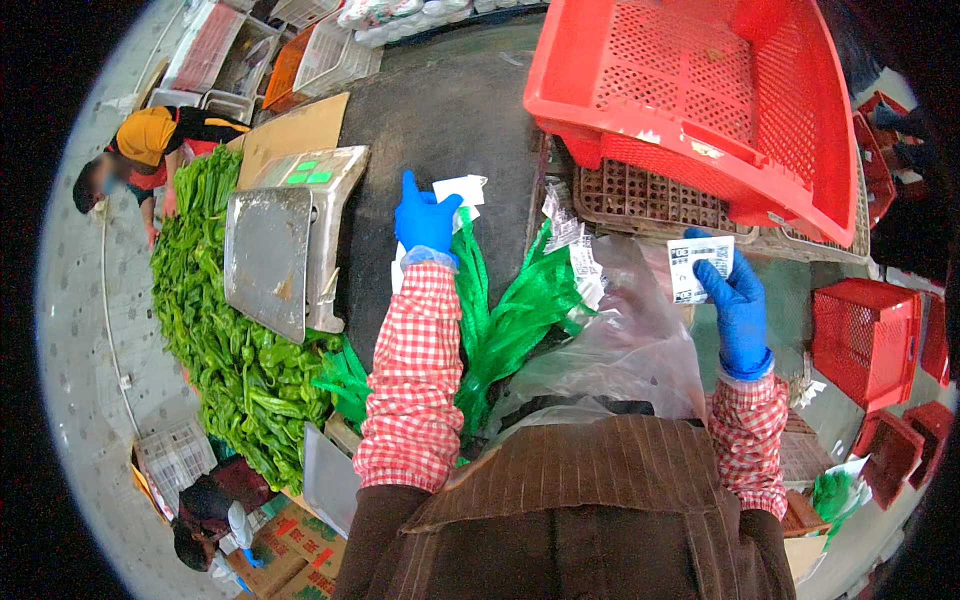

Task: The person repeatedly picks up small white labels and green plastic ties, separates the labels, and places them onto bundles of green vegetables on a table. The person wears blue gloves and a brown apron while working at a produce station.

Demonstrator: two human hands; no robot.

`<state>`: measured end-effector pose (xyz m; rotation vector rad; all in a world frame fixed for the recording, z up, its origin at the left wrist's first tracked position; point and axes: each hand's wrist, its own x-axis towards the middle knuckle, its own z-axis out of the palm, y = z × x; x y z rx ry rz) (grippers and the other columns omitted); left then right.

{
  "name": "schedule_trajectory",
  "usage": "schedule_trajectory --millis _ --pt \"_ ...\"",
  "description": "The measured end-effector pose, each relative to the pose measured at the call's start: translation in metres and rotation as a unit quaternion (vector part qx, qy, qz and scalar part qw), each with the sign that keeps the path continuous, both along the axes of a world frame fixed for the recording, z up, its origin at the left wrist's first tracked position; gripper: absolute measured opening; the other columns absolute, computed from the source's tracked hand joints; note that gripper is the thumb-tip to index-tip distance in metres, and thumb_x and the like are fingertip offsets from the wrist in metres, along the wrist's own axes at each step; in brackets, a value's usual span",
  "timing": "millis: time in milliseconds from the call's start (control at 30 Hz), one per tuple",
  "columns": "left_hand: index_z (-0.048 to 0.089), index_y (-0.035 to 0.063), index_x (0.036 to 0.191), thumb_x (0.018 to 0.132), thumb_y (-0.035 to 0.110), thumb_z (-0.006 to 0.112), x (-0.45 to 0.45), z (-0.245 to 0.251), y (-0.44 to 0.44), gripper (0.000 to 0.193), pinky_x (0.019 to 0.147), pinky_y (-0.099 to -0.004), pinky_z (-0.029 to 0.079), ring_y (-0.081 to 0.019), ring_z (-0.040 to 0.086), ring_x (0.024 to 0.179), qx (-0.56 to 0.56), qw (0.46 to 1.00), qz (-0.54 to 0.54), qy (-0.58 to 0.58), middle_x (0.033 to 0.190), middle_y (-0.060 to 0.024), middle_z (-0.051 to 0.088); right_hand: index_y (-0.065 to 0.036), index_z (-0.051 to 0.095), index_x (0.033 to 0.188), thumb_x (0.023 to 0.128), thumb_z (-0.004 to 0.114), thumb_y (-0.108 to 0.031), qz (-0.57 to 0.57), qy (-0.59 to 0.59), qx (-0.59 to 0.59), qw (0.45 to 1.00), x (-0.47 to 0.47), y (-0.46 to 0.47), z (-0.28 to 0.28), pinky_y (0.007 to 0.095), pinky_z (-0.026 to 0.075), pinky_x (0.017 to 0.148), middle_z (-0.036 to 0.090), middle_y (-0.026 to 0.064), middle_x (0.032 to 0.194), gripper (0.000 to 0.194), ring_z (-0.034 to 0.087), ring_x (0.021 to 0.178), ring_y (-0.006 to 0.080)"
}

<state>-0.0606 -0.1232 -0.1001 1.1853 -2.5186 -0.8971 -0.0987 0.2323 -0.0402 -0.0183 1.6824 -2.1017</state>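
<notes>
My left hand, in a blue glove, lies over the dark tabletop with the index finger stretched out. Its thumb overlaps a white tag at the top of a green mesh bag; whether the fingers pinch it is hidden. More green mesh fans out beside it, with crumpled white printed labels at its tips. Off to the right, my right hand, also gloved in blue, grips a white printed label between thumb and fingers. Clear plastic film lies between my forearms.
Left of my arm stands a weighing scale beside a heap of green peppers. A large red plastic crate rests tilted on brown crates at upper right. One person reaches into the peppers; another is near cardboard boxes.
</notes>
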Motion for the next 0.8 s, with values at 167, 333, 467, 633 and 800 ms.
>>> schedule_trajectory --millis 167,333,467,633,800 --pt "0.058 0.0019 0.081 0.065 0.012 0.063 0.016 0.024 0.026 0.019 0.061 -0.0311 0.041 -0.0217 0.051 0.066 -0.091 0.983 -0.017 0.157 0.071 -0.0097 0.052 0.001 0.053 0.101 0.080 0.049 -0.004 0.006 -0.008 0.045 0.999 -0.003 0.002 0.010 0.0227 0.042 0.072 0.058 0.0054 0.090 0.022 0.053 0.080 0.0108" --pt "0.051 0.0009 0.098 0.077 0.008 0.050 0.038 0.086 0.082 0.022 0.059 -0.0257 0.043 -0.0128 0.053 0.068 -0.014 0.987 -0.052 0.154 0.088 -0.0091 0.058 0.000 0.052 0.102 0.079 0.048 -0.003 0.137 0.133 0.005 0.982 -0.004 -0.022 0.018 0.0239 0.041 0.075 0.056 0.0067 0.095 0.023 0.052 0.085 0.0117" --pt "0.044 -0.0020 0.109 0.080 0.005 0.045 0.055 0.112 0.124 0.030 0.074 -0.0293 0.045 -0.0214 0.054 0.088 0.379 0.893 -0.042 0.238 0.101 -0.0126 0.053 -0.002 0.053 0.104 0.076 0.053 -0.003 0.226 0.076 0.006 0.971 0.007 -0.053 0.026 0.0222 0.043 0.071 0.059 0.0056 0.090 0.028 0.053 0.081 0.0083" --pt "0.040 -0.0038 0.115 0.082 0.002 0.039 0.061 0.118 0.148 0.034 0.083 -0.0301 0.041 -0.0186 0.047 0.100 0.495 0.840 -0.038 0.217 0.110 -0.0128 0.048 0.001 0.056 0.094 0.071 0.061 -0.004 0.214 0.015 0.083 0.973 0.018 -0.076 0.039 0.0218 0.044 0.063 0.060 0.0046 0.080 0.024 0.054 0.072 0.0092" --pt "0.041 -0.0017 0.115 0.081 -0.002 0.038 0.065 0.120 0.161 0.035 0.081 -0.0264 0.041 -0.0164 0.049 0.096 0.506 0.826 -0.056 0.240 0.109 -0.0108 0.049 0.001 0.056 0.086 0.071 0.063 -0.008 0.141 -0.099 0.018 0.985 0.027 -0.093 0.036 0.0208 0.044 0.060 0.059 0.0046 0.078 0.020 0.055 0.069 0.0081"
